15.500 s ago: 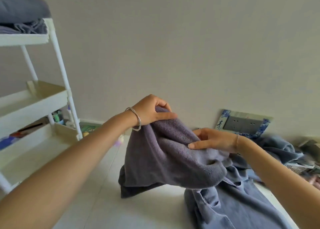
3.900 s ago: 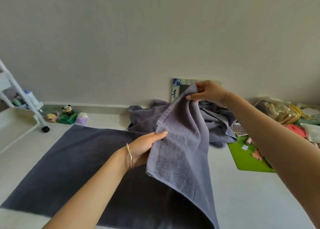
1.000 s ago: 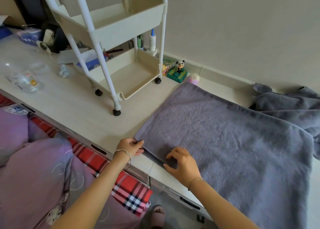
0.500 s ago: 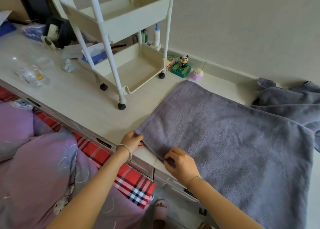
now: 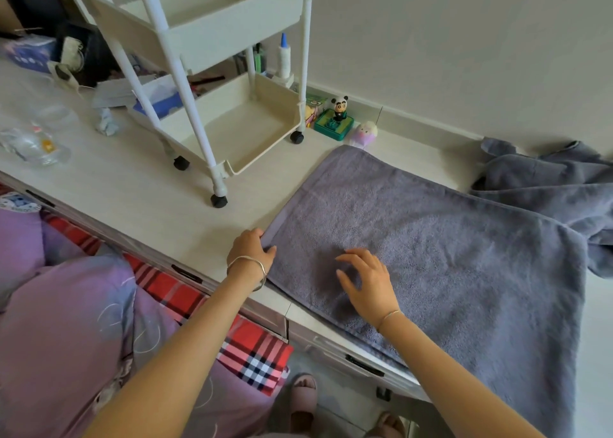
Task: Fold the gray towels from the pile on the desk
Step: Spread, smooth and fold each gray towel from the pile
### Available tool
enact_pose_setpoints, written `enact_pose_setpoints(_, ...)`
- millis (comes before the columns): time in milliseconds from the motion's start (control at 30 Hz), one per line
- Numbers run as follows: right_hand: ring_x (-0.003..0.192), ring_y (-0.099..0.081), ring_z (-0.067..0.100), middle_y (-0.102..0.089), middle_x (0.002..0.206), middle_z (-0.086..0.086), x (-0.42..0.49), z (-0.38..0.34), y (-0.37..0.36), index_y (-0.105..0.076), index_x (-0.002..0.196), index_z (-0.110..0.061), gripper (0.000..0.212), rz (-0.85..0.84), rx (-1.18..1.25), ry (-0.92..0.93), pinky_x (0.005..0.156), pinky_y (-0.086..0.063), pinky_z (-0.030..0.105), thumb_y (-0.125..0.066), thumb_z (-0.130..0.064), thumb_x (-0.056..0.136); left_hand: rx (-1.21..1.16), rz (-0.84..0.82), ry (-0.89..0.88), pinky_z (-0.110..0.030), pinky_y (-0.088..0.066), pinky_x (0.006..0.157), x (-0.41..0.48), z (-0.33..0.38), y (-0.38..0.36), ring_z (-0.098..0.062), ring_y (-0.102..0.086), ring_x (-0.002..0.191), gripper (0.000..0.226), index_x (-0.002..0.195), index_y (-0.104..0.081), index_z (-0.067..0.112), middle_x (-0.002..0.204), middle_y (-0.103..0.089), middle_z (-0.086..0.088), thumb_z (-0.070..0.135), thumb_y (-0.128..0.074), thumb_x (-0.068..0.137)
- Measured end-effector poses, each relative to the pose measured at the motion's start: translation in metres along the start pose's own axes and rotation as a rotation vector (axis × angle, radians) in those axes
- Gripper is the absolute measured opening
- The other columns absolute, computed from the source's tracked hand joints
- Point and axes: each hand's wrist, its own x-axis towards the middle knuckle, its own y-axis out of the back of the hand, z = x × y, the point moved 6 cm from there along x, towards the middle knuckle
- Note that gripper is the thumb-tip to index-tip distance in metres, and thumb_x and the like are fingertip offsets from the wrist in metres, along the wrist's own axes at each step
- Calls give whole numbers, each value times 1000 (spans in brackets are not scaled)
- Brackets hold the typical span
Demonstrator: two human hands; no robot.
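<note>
A gray towel [image 5: 447,255] lies spread flat on the pale desk [image 5: 139,189], folded double, its near edge at the desk's front edge. My left hand [image 5: 250,247] pinches the towel's near left corner. My right hand [image 5: 365,280] hovers over or rests on the towel just right of that corner, fingers spread, holding nothing. A pile of crumpled gray towels [image 5: 550,185] lies at the back right against the wall.
A white wheeled shelf cart [image 5: 212,82] stands on the desk left of the towel. A panda figure on a green box [image 5: 336,116] and a small lilac toy [image 5: 365,134] sit by the wall. Clutter and a clear plastic bag [image 5: 33,142] lie far left. Bedding is below the desk.
My right hand has let go of the towel's near edge and moved up onto the cloth with fingers spread. My left hand still holds the corner. The view has shifted slightly.
</note>
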Motion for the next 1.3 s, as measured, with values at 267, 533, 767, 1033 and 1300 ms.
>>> enact_pose_setpoints(267,127,-43,25,-47,138,0,21,19,11,-56,126,-22,42,17,-16,-66,108,-32,41,-44,-43,92,442,-40,-104,-38,-37,103,19,37,4,-29,-35,130,63,139,-28,10,143,-32,-11,20,-62,86)
enact_pose_setpoints(533,145,-12,19,-22,156,-5,36,41,2,-32,145,-29,62,-110,-211,-126,118,-3,35,-18,-56,92,386,-160,-523,-42,-4,117,30,105,-70,-23,-9,144,55,149,-16,27,157,-11,-2,48,-20,98)
enact_pose_setpoints(767,129,-40,22,-48,137,-2,73,59,38,-55,128,-22,45,104,-81,-166,110,-29,41,-37,-47,94,239,29,-382,-38,-25,108,102,129,-43,-30,-30,134,57,146,-27,15,149,-28,-14,43,-37,97)
enact_pose_setpoints(1033,147,6,18,-3,159,-8,104,88,20,-12,149,-35,66,-45,-337,-228,117,11,33,-4,-61,88,72,-47,-167,-42,-38,98,164,165,-39,-34,-42,123,58,135,-37,7,134,-46,-17,48,-43,94)
enact_pose_setpoints(1300,147,3,16,-7,158,-10,110,83,19,-16,148,-36,63,-70,-310,-167,116,11,31,-8,-59,90,78,93,-181,-44,-45,82,188,157,-22,-37,-50,105,34,94,-54,6,109,-55,-21,40,-52,92)
